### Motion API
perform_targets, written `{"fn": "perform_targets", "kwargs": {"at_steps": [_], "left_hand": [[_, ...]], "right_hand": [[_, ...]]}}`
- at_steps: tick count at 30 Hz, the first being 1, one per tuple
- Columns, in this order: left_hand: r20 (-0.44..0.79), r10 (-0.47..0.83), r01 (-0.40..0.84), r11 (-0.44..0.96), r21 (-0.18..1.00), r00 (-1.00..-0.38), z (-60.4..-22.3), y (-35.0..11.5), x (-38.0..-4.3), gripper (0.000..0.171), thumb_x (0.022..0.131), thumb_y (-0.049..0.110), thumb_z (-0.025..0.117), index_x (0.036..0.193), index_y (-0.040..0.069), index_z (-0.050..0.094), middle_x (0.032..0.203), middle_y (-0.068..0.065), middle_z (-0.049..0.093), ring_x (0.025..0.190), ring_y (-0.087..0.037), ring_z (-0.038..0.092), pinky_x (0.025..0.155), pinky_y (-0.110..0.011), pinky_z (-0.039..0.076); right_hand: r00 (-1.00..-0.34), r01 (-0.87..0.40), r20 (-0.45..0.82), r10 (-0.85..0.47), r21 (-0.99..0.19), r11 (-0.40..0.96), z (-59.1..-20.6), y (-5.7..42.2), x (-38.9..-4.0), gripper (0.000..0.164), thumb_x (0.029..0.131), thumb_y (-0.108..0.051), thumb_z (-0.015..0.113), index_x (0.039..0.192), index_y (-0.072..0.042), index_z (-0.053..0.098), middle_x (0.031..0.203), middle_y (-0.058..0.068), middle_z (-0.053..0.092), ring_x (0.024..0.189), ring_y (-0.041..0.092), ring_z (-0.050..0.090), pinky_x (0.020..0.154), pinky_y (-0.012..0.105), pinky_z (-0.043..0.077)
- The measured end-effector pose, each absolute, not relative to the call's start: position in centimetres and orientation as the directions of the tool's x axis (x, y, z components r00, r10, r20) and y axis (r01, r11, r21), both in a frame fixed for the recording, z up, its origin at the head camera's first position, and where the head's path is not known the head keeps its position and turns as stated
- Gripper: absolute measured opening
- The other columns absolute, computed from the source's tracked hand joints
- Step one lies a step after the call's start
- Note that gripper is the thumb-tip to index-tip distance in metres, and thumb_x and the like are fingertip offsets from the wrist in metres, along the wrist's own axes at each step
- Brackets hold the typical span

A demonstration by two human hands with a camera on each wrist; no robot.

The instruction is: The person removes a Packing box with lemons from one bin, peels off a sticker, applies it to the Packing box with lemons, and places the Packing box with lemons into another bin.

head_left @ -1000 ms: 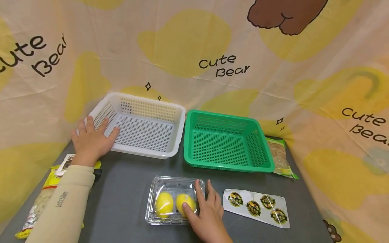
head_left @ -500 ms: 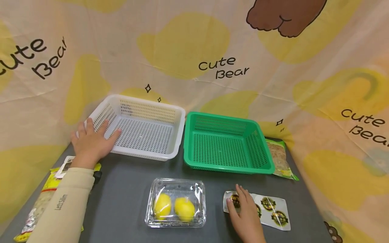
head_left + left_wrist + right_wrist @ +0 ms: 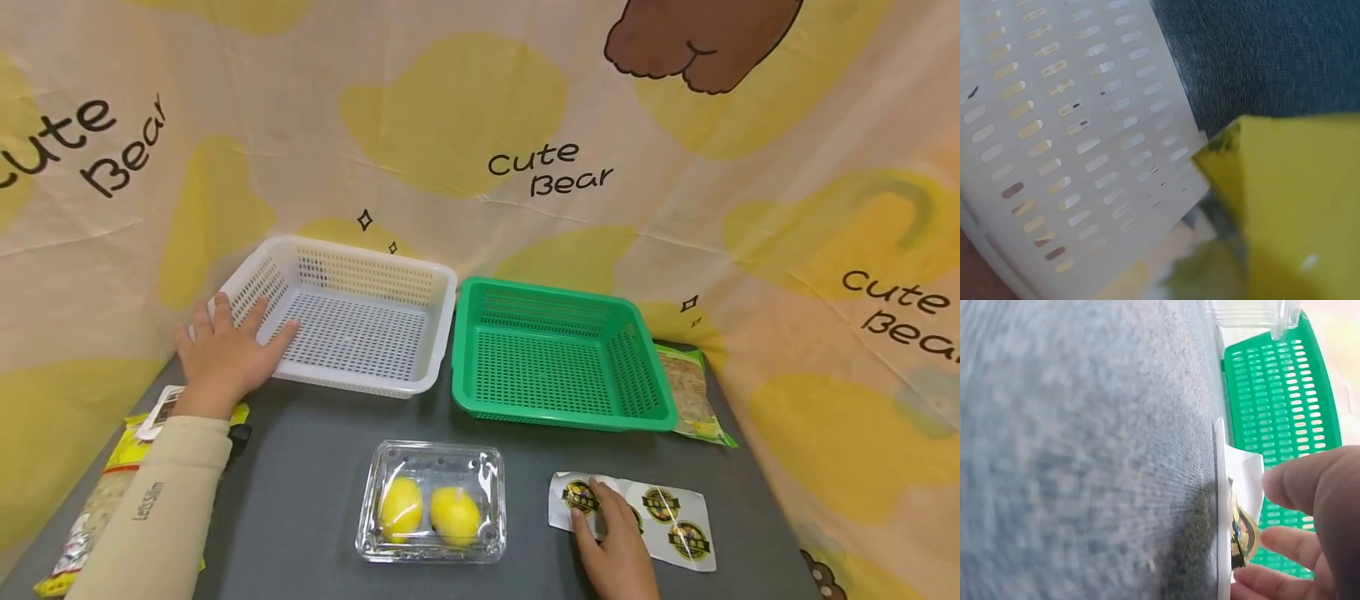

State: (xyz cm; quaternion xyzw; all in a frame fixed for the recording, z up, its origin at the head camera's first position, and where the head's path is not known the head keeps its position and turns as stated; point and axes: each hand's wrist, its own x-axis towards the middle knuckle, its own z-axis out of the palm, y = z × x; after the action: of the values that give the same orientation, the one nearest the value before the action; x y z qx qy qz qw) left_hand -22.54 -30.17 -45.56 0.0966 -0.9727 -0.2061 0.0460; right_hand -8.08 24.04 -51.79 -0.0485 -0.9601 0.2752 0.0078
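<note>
My left hand rests with spread fingers on the left rim of a white plastic basket. The basket's slotted wall fills much of the left wrist view. Over the left part of a white sticker sheet is my right hand, its thumb and fingers apart. In the right wrist view the fingertips are right at a round gold-and-black sticker, close over the sheet. A clear plastic clamshell box, lid down, stands left of that hand with two yellow lemons inside.
A green basket stands right of the white one, with a green-edged food packet beside it. A yellow packet lies partly under the left forearm. A printed cloth hangs close behind the dark table.
My right hand has left the clamshell box and moved right onto the sticker sheet, then slightly lower there. The left hand has stayed on the white basket.
</note>
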Motion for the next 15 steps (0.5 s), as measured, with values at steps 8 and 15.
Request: {"fn": "perform_targets", "kwargs": {"at_steps": [8,15], "left_hand": [[0.248,-0.174,-0.016,0.847,0.532,-0.953,-45.4,-28.9,-20.3,0.085,0.108,0.06,0.035,0.17,0.006,0.012,0.17,-0.033,-0.014,0.155,-0.052,-0.021,0.111,-0.076,-0.022],[0.473,0.065,0.317,0.82,0.476,-0.879,-43.0,-16.9,-13.4,0.084,0.107,0.067,0.039,0.172,0.02,0.015,0.175,-0.02,-0.012,0.159,-0.045,-0.013,0.119,-0.068,-0.016]], "right_hand": [[-0.994,0.043,0.065,0.09,-0.525,0.85,-52.0,23.4,-8.3,0.053,0.101,-0.024,0.074,0.147,-0.002,0.06,0.143,0.026,0.059,0.135,0.046,0.053,0.107,0.065,0.043],[-0.992,0.036,0.087,0.094,-0.521,0.853,-51.8,23.7,-8.5,0.052,0.1,-0.024,0.075,0.144,0.001,0.061,0.141,0.027,0.06,0.133,0.047,0.055,0.107,0.065,0.043]]}}
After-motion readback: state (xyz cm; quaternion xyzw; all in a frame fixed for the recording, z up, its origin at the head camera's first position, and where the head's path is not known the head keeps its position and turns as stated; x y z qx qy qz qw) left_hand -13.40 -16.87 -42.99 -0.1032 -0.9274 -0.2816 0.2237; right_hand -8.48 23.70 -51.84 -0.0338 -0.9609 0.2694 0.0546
